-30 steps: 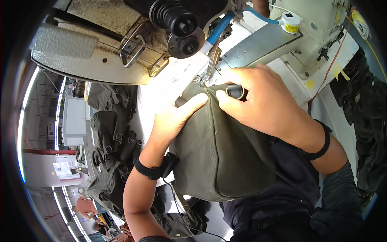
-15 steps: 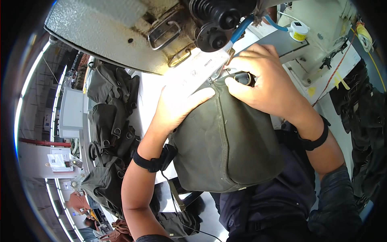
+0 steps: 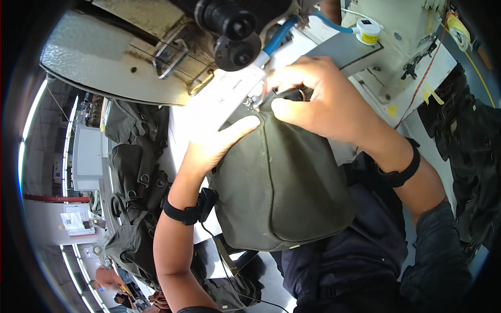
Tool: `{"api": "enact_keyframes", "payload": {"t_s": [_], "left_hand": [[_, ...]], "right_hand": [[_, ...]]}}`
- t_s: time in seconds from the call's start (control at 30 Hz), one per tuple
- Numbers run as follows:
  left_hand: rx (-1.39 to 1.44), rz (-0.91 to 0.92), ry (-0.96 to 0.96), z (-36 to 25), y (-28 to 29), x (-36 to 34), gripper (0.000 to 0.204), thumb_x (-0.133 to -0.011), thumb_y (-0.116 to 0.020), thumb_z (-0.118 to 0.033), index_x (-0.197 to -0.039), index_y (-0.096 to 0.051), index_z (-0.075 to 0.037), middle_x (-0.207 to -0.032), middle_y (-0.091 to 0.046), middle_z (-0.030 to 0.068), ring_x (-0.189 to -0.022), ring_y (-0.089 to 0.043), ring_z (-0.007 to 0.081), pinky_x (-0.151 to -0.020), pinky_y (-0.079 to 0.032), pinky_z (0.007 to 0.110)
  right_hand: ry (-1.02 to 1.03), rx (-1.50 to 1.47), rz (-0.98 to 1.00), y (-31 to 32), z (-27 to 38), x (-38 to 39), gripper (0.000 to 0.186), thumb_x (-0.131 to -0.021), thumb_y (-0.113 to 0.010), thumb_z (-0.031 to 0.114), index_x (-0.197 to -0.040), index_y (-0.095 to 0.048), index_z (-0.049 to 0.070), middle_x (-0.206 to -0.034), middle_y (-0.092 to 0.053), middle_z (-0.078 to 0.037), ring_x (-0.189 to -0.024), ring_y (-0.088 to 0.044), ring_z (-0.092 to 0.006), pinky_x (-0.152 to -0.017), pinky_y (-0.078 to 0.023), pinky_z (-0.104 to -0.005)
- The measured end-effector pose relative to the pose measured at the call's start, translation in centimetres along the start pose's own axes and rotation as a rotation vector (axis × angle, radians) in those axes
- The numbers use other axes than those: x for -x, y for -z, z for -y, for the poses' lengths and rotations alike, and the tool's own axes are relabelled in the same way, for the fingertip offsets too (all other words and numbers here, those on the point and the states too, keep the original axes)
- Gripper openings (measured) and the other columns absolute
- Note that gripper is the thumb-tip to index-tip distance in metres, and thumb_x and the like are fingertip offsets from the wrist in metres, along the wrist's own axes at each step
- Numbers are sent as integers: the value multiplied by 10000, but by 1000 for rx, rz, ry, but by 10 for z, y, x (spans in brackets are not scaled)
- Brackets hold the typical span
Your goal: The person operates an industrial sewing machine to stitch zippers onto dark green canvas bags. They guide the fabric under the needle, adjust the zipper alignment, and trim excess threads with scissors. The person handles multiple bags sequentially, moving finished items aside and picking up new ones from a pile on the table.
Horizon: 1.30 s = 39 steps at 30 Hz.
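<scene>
A dark olive fabric bag [image 3: 297,188] with a raised seam down its middle lies across my lap and the machine's bed. Its far end reaches the metal foot of a sewing machine [image 3: 130,57]. My left hand [image 3: 209,146] rests at the bag's left side, its thumb stretched flat on the cloth near the seam. Glare and the machine head hide its other fingers. On the far right edge, my right hand [image 3: 326,101] pinches the bag's cloth between bent fingers and thumb. A dark, rounded piece [image 3: 293,95] shows beside those fingers; I cannot make out its kind.
Several olive bags [image 3: 130,156] are piled along the left side. More dark cloth pieces [image 3: 464,151] hang at the right. A blue hose [image 3: 279,36] runs by the machine head, near a white round device [image 3: 368,32]. A co-worker [image 3: 107,279] is at the far lower left.
The machine, bag and both hands appear farther left in the picture, as the view has shifted. Both hands stay on the bag, with little visible movement of it against the machine's foot.
</scene>
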<state>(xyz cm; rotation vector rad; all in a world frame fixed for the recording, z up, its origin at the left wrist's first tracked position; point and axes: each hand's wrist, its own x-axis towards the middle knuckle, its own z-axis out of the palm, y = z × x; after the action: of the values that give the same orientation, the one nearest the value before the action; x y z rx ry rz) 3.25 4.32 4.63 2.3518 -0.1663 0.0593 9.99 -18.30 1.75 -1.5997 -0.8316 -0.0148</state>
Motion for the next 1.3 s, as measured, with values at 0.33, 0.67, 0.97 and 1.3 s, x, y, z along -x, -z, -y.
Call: {"api": "enact_keyframes", "payload": {"t_s": [0.33,0.67,0.97,1.3], "left_hand": [[-90,-12,-101,-7,5,0,321,-854,-870,-235,-1050,-722,-28,-1000,-680,-7,-951,-582,98,-883,-479,289],[-43,-37,-137,-7,7,-2,325,-819,-904,-202,-1019,-714,-30,-981,-651,-17,-921,-556,93,-828,-477,288],[-117,56,-137,8,12,-10,245,-866,-849,-224,-976,-703,-61,-942,-610,-48,-891,-514,69,-816,-440,264],[-108,108,-68,20,17,-15,202,-953,-763,-255,-1030,-711,-76,-967,-633,-43,-915,-538,73,-853,-450,268]], "right_hand": [[192,498,-158,-1,-5,11,130,-829,-720,229,-895,-727,117,-868,-730,-7,-975,-617,-238,-946,-366,-386],[87,401,-124,-1,-6,2,102,-825,-755,189,-831,-723,92,-851,-722,-24,-884,-632,-237,-923,-397,-374],[57,387,-142,-4,-6,3,112,-807,-693,223,-836,-748,130,-851,-738,-12,-963,-631,-270,-969,-361,-404],[102,465,-194,-4,-9,4,99,-835,-738,190,-876,-731,100,-917,-740,-30,-982,-645,-238,-932,-370,-385]]}}
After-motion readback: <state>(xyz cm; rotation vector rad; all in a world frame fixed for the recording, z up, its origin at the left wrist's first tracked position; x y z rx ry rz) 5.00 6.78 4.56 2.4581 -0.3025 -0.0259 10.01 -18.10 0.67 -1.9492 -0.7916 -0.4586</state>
